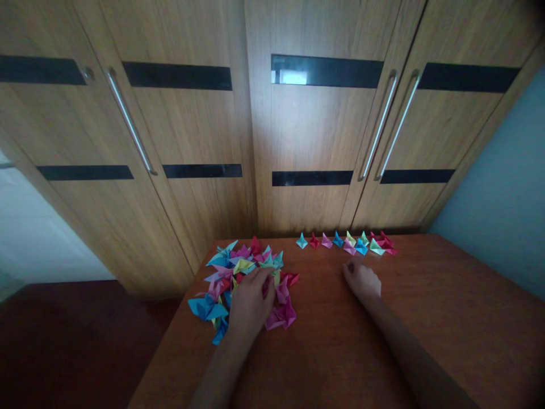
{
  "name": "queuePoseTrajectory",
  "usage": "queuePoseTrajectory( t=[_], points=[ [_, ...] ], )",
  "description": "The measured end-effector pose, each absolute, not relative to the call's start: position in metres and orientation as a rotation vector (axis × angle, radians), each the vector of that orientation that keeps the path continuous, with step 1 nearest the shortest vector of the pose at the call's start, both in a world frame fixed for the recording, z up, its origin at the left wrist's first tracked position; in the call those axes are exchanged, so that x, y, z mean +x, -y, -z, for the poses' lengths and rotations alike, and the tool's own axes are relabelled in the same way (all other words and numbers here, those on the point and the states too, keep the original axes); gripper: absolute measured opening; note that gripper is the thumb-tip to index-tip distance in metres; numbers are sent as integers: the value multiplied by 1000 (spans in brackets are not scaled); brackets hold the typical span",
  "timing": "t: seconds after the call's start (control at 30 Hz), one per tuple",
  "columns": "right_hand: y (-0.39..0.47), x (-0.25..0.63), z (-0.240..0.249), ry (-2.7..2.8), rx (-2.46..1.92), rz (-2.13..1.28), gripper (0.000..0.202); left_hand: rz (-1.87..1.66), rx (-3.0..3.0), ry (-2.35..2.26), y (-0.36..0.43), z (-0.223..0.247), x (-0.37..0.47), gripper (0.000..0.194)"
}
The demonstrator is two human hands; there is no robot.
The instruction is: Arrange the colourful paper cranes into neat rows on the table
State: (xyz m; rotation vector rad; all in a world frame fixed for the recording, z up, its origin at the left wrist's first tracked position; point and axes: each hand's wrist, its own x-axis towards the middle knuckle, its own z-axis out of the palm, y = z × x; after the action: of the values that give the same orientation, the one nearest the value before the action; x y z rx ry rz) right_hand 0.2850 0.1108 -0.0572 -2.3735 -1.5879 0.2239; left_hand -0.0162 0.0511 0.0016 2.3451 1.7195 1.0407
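My left hand point(254, 295) is over a heap of coloured origami pieces point(221, 278) on the left of the table. Its fingers are curled down among the folded papers, and what they pinch is hidden. Blue, pink, red, yellow and pale green pieces lie around it, with a magenta piece point(283, 314) just right of the wrist. My right hand point(363, 279) rests closed on the tabletop, with nothing visible in it. Beyond it, smaller upright origami pieces stand in a line, among them a light blue one point(302, 241), a red one point(314, 241) and a pale green one point(376, 246).
The brown wooden table point(319, 352) reaches back to a wooden wardrobe point(306, 125) with metal handles and dark strips. A pale blue wall point(502, 182) is at the right. Dark reddish floor point(85, 341) shows beyond the table's left edge.
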Motion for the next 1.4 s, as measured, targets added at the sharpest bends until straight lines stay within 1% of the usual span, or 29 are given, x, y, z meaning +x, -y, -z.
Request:
queuePoseTrajectory(
  t=[0.13, 0.27, 0.47, 0.6, 0.93, 1.13, 1.4],
  points=[
    [-93, 269, 58, 1708, -2269, -243, 24, -966, 2365, -1660, -46, 0, -15, 23],
    [-85, 263, 61, 1750, -2161, -206, 19, -898, 2374, -1611, -31, 6, -11, 22],
    [-83, 266, 62, 1754, -2099, -222, 18, -735, 2431, -1657, 5, 21, -13, 23],
    [-83, 267, 61, 1759, -2087, -249, 18, -691, 2543, -1712, 21, 32, -9, 23],
    [-81, 266, 58, 1749, -2082, -273, 17, -497, 2629, -1770, 16, 38, 4, 26],
    [-81, 267, 58, 1758, -2049, -261, 17, -571, 2637, -1720, 19, 40, -1, 24],
    [-82, 268, 60, 1744, -2022, -258, 17, -936, 2496, -1514, 19, 41, -2, 21]
  ],
)
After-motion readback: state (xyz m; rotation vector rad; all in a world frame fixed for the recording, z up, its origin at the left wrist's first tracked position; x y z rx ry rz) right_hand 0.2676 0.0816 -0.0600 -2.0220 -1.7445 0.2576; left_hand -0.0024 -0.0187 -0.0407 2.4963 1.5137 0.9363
